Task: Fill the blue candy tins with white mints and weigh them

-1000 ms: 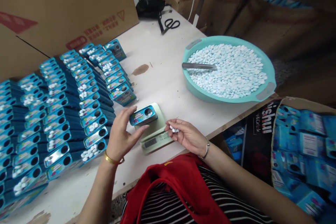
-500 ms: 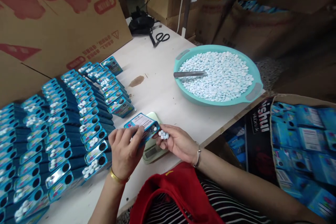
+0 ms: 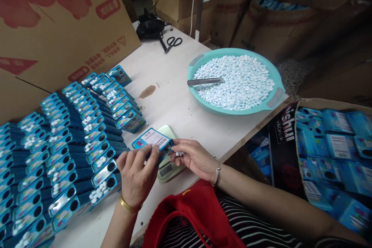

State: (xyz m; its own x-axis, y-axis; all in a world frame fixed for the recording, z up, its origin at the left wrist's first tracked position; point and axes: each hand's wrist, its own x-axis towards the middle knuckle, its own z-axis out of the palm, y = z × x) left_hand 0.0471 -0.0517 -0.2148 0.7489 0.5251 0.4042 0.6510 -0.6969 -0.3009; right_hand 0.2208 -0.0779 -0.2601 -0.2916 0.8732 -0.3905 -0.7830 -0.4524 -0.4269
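Note:
My left hand (image 3: 138, 176) is closed around a blue printed tin (image 3: 152, 139), tilted with its white label facing up. My right hand (image 3: 193, 159) holds a few pale candies (image 3: 179, 154) in its curled fingers, with thumb and fingertips against the right end of the tin, where the opening is partly hidden. Below both hands sits a pale green scale (image 3: 171, 173), partly covered by the tin and fingers. To the left stand rows of upright blue tins (image 3: 100, 128), several with white candies lying on their tops.
A turquoise bowl (image 3: 279, 99) full of pale candies, with a metal scoop (image 3: 205, 81) in it, stands on the right of the white table (image 3: 171, 100). Scissors (image 3: 173, 43) lie at the back. A large carton (image 3: 72, 15) borders the left. Another carton (image 3: 281, 135) of blue tins stands at right.
My right hand has closed more over the candies and its thumb has come up against the tin's end. Fewer candies show. The whole view has shifted slightly.

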